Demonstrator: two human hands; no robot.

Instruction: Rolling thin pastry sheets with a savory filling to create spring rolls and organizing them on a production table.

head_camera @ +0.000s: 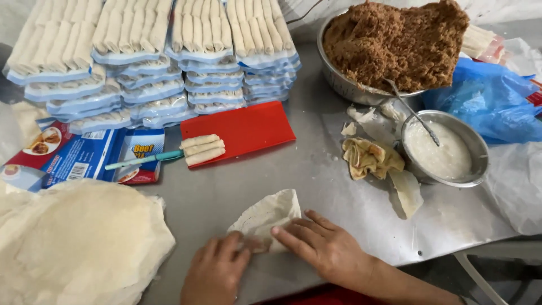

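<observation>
Under my left hand (215, 272) and right hand (323, 246) lies a thin, pale, matt pastry wrapper (268, 217), faintly floury and dry. I work on a dull, brushed grey metal tabletop (316, 169). The flat red plastic board (240, 131) looks smooth and semi-glossy. The two round steel bowls (446, 149) shine; one holds coarse, crumbly brown filling (395, 39), the other wet, glossy white paste (437, 155). The crumpled blue plastic bag (491, 101) is sheer and shiny.
</observation>
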